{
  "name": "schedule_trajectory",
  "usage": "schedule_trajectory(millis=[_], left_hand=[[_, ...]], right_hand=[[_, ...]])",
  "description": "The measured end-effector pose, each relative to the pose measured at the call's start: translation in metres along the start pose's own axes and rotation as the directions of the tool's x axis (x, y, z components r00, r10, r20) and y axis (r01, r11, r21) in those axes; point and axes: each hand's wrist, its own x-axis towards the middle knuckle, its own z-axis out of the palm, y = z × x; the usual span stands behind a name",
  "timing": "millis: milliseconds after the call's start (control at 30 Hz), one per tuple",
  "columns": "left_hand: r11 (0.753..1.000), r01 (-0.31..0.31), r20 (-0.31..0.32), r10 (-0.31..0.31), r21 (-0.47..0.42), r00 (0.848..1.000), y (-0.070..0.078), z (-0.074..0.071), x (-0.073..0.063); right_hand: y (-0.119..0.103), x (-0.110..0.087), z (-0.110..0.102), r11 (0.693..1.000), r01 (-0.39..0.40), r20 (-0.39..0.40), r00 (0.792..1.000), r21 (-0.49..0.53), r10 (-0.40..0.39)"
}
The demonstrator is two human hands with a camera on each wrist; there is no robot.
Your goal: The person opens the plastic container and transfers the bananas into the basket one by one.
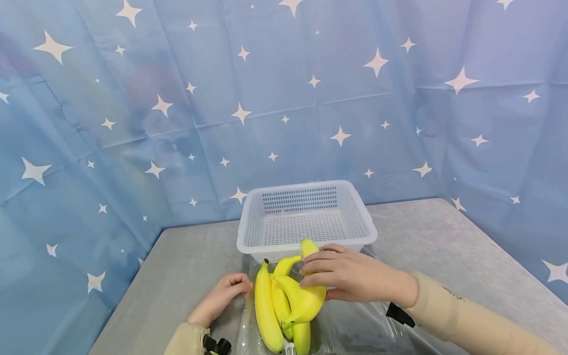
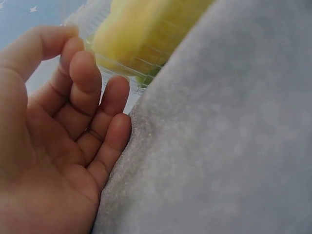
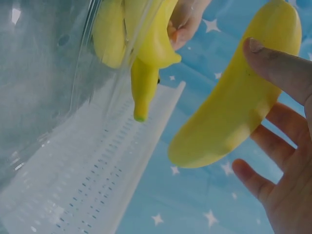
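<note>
My right hand (image 1: 339, 273) holds a yellow banana (image 3: 229, 107), thumb on one side and fingers along the other. In the head view the fingers cover part of it. Under and beside it, several more bananas (image 1: 268, 310) lie in a clear plastic box (image 1: 245, 325). My left hand (image 1: 225, 296) is at the left side of this box, thumb and forefinger pinching its edge; the left wrist view shows this hand (image 2: 68, 122) with the other fingers loosely bent near the grey tabletop.
A white perforated basket (image 1: 372, 231) stands just behind the box. The box's clear lid (image 1: 359, 325) lies opened out to the right. All of this is on a grey table (image 1: 191, 256), with a blue star-patterned curtain (image 1: 284, 98) round the back and sides.
</note>
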Motion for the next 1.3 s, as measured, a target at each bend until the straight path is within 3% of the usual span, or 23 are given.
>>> schedule_trajectory(millis=[500,1300], left_hand=[[1.0,0.003,-0.006,-0.004,-0.019,1.0,0.003,-0.002,-0.004],[1.0,-0.024,0.011,0.024,-0.017,1.0,0.0,0.0,0.0]], right_hand=[[0.022,0.0,-0.001,1.0,-0.017,-0.026,1.0,-0.009,0.017],[0.056,-0.001,-0.001,0.991,-0.131,0.01,0.991,0.013,0.131]])
